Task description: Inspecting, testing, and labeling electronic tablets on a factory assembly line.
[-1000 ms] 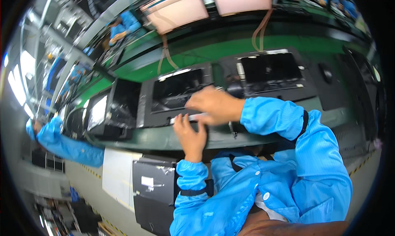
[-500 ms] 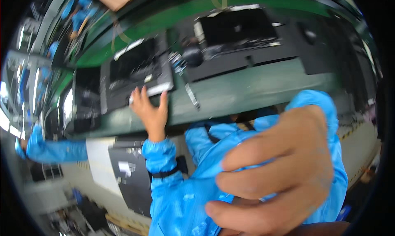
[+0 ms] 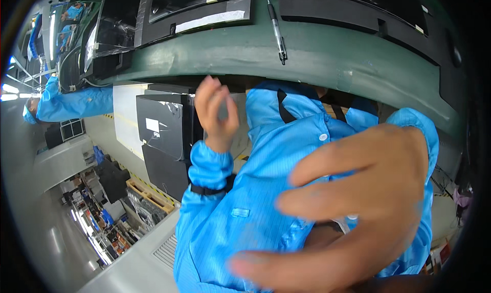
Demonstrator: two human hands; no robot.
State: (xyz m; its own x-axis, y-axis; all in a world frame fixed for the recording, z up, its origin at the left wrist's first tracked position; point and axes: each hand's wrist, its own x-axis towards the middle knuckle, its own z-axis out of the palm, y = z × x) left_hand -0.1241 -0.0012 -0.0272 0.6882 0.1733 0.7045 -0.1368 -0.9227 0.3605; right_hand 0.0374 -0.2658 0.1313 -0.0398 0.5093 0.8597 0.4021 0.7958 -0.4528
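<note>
My left hand (image 3: 217, 114) is held up just off the near edge of the green-topped bench (image 3: 204, 52), over the front of my blue smock (image 3: 255, 180). Its fingers are loosely bent and apart, with nothing in them. Very large and near the camera at the lower right is my right hand (image 3: 373, 185), a little blurred. Its fingers and thumb are spread, and no object shows in it. On the bench, beyond the left hand, lie a clear and black pen (image 3: 277, 35) and a dark flat panel (image 3: 189, 0) on a black backing with a white strip.
A second dark panel (image 3: 368, 9) lies at the upper right, with a film-wrapped dark piece (image 3: 117, 22) at the far left. Black boards (image 3: 163, 119) stand below the bench edge. Another person's blue sleeve (image 3: 76, 104) reaches in from the left.
The view has tilted, so the bench sits higher in the picture. My left hand has come away from the dark panel's near edge. The right hand's fingers have spread wider.
</note>
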